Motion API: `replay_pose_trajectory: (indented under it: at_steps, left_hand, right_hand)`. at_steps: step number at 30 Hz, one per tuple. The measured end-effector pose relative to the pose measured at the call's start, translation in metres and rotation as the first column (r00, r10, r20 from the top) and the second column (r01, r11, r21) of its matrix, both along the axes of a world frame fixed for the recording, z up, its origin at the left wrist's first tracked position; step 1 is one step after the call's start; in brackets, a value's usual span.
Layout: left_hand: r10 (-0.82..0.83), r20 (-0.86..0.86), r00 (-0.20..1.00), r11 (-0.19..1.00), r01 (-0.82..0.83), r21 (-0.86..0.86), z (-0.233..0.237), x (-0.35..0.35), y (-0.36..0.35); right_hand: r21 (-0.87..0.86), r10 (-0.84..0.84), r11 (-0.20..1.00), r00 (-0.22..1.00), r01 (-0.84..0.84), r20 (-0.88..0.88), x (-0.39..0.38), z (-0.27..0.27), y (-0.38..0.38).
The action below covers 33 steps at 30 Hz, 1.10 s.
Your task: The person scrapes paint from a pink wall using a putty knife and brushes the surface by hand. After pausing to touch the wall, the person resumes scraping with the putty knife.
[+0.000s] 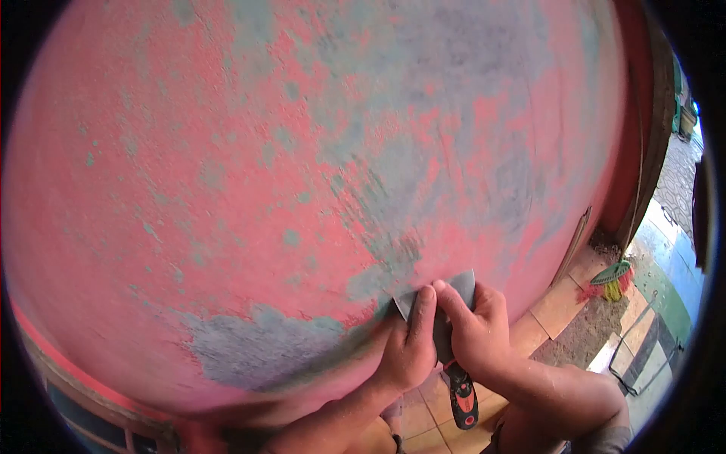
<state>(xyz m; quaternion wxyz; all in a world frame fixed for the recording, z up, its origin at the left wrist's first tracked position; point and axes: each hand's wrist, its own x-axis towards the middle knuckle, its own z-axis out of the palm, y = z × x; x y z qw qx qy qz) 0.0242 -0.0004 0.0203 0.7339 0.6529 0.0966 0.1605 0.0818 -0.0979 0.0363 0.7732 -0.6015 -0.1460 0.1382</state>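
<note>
The left hand (408, 356) and right hand (484, 337) are curled around a flat metal scraper (445, 344) with a black-and-red handle (463, 401), its blade (463, 286) against the peeling pink-and-grey painted surface (249, 204). Rightward, a green broom head with red-and-yellow bristles (611, 281) sits beside brownish dirt (578, 333) on the tan tiled floor (556, 306).

I'm standing in what is looking like a home, perhaps its porch; which part, I can't tell. A painted wall (189, 136) is showing grey-green patches among worn pink. Orange floor tiles (550, 309) are running along its foot, a bristled broom (611, 280) is resting beside brownish grit (578, 333), and beyond a dark upright (662, 98), patterned paving (675, 172) is catching bright light.
</note>
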Motion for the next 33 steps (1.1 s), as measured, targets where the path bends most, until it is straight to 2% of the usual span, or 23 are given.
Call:
replay_pose_trajectory:
  at_steps: [1, 2, 5, 6, 8, 11, 13, 15, 17, 20, 21, 24, 27, 28, 29, 31, 33]
  left_hand:
    - [0.025, 0.043, 0.999, 0.998, -0.028, 0.060, -0.001, 0.001, -0.001]
    - [0.019, 0.017, 1.000, 0.999, -0.020, 0.028, 0.000, 0.002, -0.001]
    - [-0.017, -0.068, 0.998, 0.999, 0.014, -0.049, 0.000, 0.000, 0.002]
    - [-0.037, -0.093, 0.995, 0.998, 0.032, -0.052, 0.007, -0.002, 0.002]
    - [-0.033, -0.029, 0.999, 0.996, 0.030, -0.082, 0.000, -0.001, 0.000]
    - [0.043, -0.028, 0.999, 0.995, -0.046, -0.092, -0.007, 0.000, -0.002]
    - [-0.029, -0.038, 0.999, 0.995, 0.025, -0.098, 0.006, 0.002, 0.002]
    - [-0.024, -0.056, 0.998, 0.994, 0.018, -0.104, 0.008, -0.002, 0.000]
    - [0.028, -0.035, 0.999, 0.997, -0.031, -0.073, 0.011, -0.001, -0.003]
    - [0.063, -0.013, 0.998, 0.998, -0.063, -0.002, -0.011, 0.000, 0.006]
    - [0.038, -0.036, 0.999, 0.999, -0.038, 0.004, -0.005, 0.000, 0.006]
    - [0.031, -0.087, 0.996, 1.000, -0.031, 0.002, 0.002, -0.006, 0.003]
    - [0.087, -0.021, 0.996, 0.996, -0.086, 0.036, 0.002, -0.002, -0.001]
    - [0.104, -0.015, 0.994, 0.994, -0.104, 0.031, 0.004, -0.002, -0.002]
    - [0.125, -0.014, 0.992, 0.992, -0.124, 0.020, 0.005, -0.003, -0.004]
    - [0.036, -0.153, 0.988, 0.999, -0.041, -0.033, 0.025, -0.001, 0.004]
    - [0.027, -0.176, 0.984, 0.999, -0.035, -0.041, 0.024, -0.005, 0.005]
  right_hand:
    - [0.001, -0.017, 1.000, 1.000, 0.017, 0.024, 0.000, -0.012, 0.003]
    - [0.000, -0.034, 0.999, 0.998, 0.035, 0.048, 0.001, -0.017, 0.004]
    - [-0.088, 0.053, 0.994, 0.997, -0.058, -0.060, 0.003, 0.006, -0.007]
    - [-0.084, 0.046, 0.995, 0.997, -0.051, -0.062, 0.001, 0.005, -0.006]
    - [-0.061, 0.017, 0.998, 0.998, -0.020, -0.060, -0.003, 0.005, -0.004]
    - [-0.073, 0.028, 0.997, 0.994, -0.035, -0.102, -0.004, 0.003, -0.005]
    - [-0.063, 0.029, 0.997, 0.996, -0.034, -0.082, 0.001, 0.009, -0.006]
    - [-0.013, 0.019, 1.000, 0.996, -0.020, -0.086, -0.002, 0.015, -0.005]
    - [-0.053, 0.016, 0.998, 0.997, -0.020, -0.073, -0.005, 0.004, -0.005]
    - [-0.079, 0.008, 0.997, 0.999, -0.012, -0.054, -0.005, 0.008, -0.004]
    - [-0.092, 0.011, 0.996, 0.998, -0.017, -0.059, -0.006, 0.008, -0.004]
    - [-0.030, 0.029, 0.999, 0.997, -0.031, -0.074, -0.003, 0.015, -0.005]
    - [-0.080, -0.038, 0.996, 0.999, 0.040, 0.026, -0.005, -0.005, 0.002]
    - [-0.060, 0.012, 0.998, 0.998, -0.017, -0.070, -0.007, 0.000, -0.002]
    - [-0.043, 0.005, 0.999, 0.999, -0.007, -0.044, -0.006, 0.006, -0.003]
    - [-0.020, 0.003, 1.000, 1.000, -0.003, -0.001, -0.002, 0.017, -0.003]
    - [0.003, -0.004, 1.000, 1.000, 0.004, -0.003, -0.005, 0.018, -0.003]
